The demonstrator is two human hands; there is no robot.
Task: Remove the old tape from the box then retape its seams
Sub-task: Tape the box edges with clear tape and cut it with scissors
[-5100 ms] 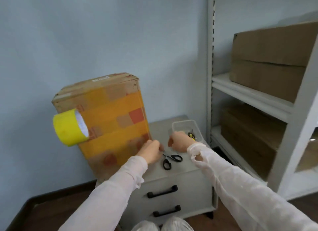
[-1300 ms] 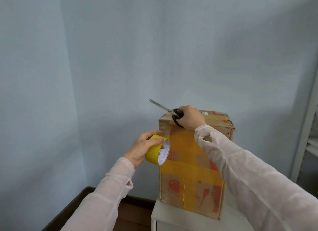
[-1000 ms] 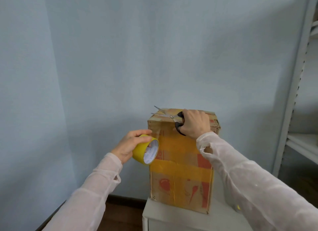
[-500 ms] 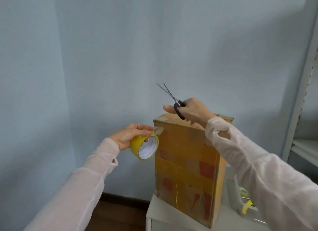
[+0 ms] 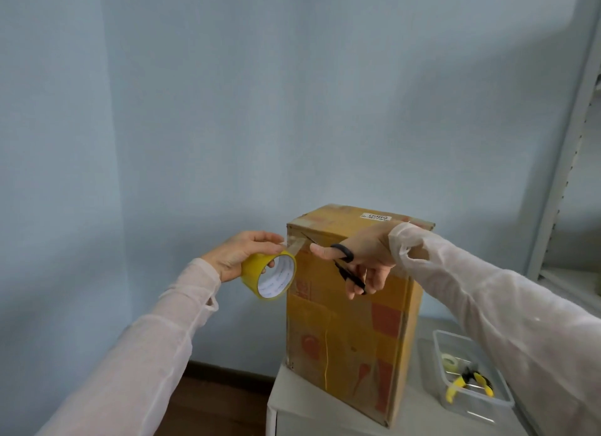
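Your tape roll [image 5: 260,273] is yellow with a white core; your scissors [image 5: 345,262] have black handles; the brown box [image 5: 351,331] carries red print.

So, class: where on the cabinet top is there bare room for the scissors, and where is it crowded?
Free: the cabinet top strip between the box and the front edge, and the narrow gap between box and tray. Crowded: the tray, holding pliers and a small roll; and the box's upper corner, where left hand, right hand, tape roll and scissors meet.
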